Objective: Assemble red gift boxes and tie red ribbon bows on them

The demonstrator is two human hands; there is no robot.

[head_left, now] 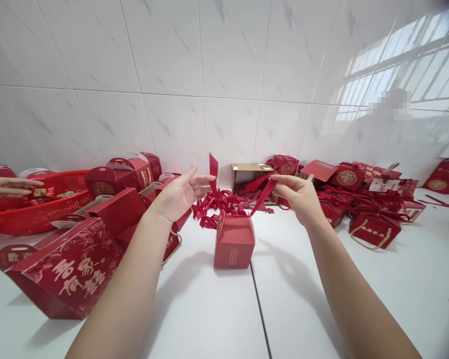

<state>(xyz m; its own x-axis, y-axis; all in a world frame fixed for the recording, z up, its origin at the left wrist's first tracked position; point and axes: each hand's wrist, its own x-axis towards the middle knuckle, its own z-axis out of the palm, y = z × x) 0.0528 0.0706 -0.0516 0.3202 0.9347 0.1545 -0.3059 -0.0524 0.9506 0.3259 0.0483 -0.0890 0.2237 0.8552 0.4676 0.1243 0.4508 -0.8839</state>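
A small red gift box [234, 244] stands upright on the white table in front of me. A dark red ribbon [214, 167] rises from its top. My left hand [181, 194] is left of the box, palm turned inward, with one ribbon end caught at its fingertips. On the other side my right hand [295, 194] pinches the other ribbon end [264, 198] between thumb and fingers. Both hands are raised above the box, apart from each other. Loose red ribbons [228, 199] lie heaped behind the box, partly hidden by it.
On the left, several red boxes [75, 269] stand near a red plastic basket [71, 187] of wrapped sweets, with another person's hand [11, 187] over it. Ribbon-tied boxes [376, 224] are piled right. A cardboard box [250, 172] sits against the tiled wall [232, 119].
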